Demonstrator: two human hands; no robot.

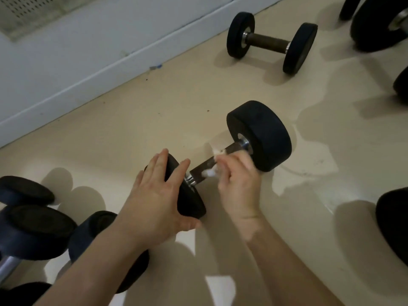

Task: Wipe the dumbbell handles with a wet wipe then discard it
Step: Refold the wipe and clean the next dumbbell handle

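A black dumbbell (260,135) lies on the beige floor in the middle of the head view, its dark metal handle (203,165) running between two round weights. My left hand (156,195) rests with straight fingers on the near weight (189,199). My right hand (238,180) curls round the handle and holds a white wet wipe (215,152) against it; the hand is blurred. Most of the wipe is hidden under the fingers.
Another black dumbbell (271,41) lies at the back near a white wall panel (66,62). More dumbbells sit at the left (33,221), the top right (379,23) and the right edge (395,224). Bare floor (132,124) lies between them.
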